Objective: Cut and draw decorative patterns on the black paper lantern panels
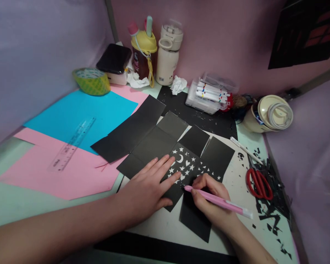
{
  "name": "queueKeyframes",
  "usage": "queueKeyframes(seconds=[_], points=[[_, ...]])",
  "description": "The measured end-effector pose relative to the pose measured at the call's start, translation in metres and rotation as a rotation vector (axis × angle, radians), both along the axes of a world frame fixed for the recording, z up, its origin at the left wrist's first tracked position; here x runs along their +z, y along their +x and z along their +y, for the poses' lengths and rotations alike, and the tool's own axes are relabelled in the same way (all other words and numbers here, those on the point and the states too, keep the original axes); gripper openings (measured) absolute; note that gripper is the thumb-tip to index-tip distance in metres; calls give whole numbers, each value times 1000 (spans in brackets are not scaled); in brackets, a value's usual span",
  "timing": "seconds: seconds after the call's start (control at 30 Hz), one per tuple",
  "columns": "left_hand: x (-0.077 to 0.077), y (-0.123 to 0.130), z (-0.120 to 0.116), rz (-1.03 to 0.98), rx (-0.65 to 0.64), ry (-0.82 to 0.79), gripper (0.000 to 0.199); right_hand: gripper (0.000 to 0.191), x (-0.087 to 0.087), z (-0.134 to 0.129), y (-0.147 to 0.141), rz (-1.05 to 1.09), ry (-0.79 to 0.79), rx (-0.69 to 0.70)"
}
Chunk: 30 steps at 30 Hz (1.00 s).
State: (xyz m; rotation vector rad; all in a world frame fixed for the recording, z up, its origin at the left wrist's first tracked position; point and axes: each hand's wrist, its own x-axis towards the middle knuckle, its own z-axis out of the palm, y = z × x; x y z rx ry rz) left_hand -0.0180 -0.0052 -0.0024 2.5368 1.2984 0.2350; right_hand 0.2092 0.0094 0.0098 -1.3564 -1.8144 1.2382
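Under the pink pen (214, 199), black paper (163, 145) shows white stars (191, 167).

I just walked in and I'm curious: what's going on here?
A person's left hand presses flat on black card bearing star, heart and moon shapes. The right hand holds a pink pen-like tool, tip at the card. Scissors lie by black scraps on the right; a clear ruler lies across blue and pink paper.
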Motion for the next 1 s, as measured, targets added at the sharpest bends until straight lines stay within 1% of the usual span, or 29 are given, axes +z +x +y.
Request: queueKeyframes(seconds=[0.33,0.43,0.53,0.63,0.87,1.0], points=[[0,1,0,-2,1,-2,69,17,-1,0,-1,8,22,-7],[1,1,1,12,-6,-5,72,16,-2,-1,0,-9,31,12],[1,1,1,12,-6,2,74,16,-4,-2,1,-11,8,15],[1,1,0,7,-4,3,72,16,-4,-2,2,-3,-18,17],[0,1,0,-4,0,14,68,21,-2,-1,0,1,-14,-15],[0,1,0,20,4,-1,73,22,-1,0,-1,-10,2,-18]])
